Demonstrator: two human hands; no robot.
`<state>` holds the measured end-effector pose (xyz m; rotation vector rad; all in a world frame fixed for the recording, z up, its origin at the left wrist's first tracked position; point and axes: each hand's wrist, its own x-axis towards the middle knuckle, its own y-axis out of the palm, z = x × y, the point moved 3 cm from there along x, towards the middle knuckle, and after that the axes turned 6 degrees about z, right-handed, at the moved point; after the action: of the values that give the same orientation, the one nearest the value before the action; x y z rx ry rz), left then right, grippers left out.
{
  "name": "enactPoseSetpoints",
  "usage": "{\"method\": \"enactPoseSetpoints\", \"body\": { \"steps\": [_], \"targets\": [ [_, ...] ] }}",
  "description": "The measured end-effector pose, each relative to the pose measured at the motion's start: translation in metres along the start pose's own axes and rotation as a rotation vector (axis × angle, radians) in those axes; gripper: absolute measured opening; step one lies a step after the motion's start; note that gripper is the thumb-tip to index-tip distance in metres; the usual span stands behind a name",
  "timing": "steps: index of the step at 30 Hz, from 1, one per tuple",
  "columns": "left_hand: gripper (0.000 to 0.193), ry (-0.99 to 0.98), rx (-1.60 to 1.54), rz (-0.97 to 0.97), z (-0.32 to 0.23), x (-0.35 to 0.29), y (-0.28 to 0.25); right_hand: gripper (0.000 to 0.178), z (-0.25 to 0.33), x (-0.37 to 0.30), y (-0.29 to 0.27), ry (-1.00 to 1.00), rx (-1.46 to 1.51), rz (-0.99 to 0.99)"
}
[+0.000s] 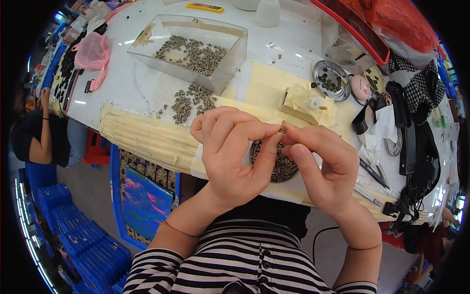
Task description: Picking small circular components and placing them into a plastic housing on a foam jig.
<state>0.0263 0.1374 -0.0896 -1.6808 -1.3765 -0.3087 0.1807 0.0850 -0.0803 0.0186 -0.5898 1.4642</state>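
My left hand (235, 152) and my right hand (325, 164) meet fingertip to fingertip over a round dish (278, 172) full of small metal parts. Between the left thumb and forefinger sits one small metal part (282, 130), and the right forefinger touches it too. My right thumb is bent in close to that forefinger. Just beyond the left hand lies a loose pile of similar metal parts (188, 104) on the table. Behind the pile stands a clear plastic box (230, 54) holding many more. To the right of it is a tape-covered block (298, 104) with a white fitting on it.
A round metal tin (345, 93) with dark pieces stands at the right, near a pink round item (361, 88). Scissors (374, 172) and black straps (407, 132) lie along the right. A pink mesh pouch (93, 51) is far left; blue trays (88, 240) stack below. Another person (36, 132) sits at the left.
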Motion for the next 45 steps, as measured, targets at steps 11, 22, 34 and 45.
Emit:
{"method": "enactPoseSetpoints", "body": {
  "steps": [11, 22, 34, 45],
  "targets": [
    [0.019, 0.003, 0.100, -0.006, 0.001, -0.004, 0.005, 0.026, 0.007, 0.006, -0.002, -0.183, -0.338, -0.020],
    [0.019, 0.060, -0.024, 0.007, -0.001, -0.002, 0.003, 0.012, -0.005, 0.003, -0.006, 0.406, 0.457, 0.077],
    [0.018, -0.012, -0.232, 0.068, 0.004, 0.004, 0.001, 0.010, -0.005, 0.003, -0.006, 0.416, 0.529, 0.060],
    [0.024, 0.151, 0.089, 0.050, 0.001, 0.001, 0.000, 0.007, 0.004, 0.008, -0.010, -0.001, -0.127, 0.010]
  ]
}}
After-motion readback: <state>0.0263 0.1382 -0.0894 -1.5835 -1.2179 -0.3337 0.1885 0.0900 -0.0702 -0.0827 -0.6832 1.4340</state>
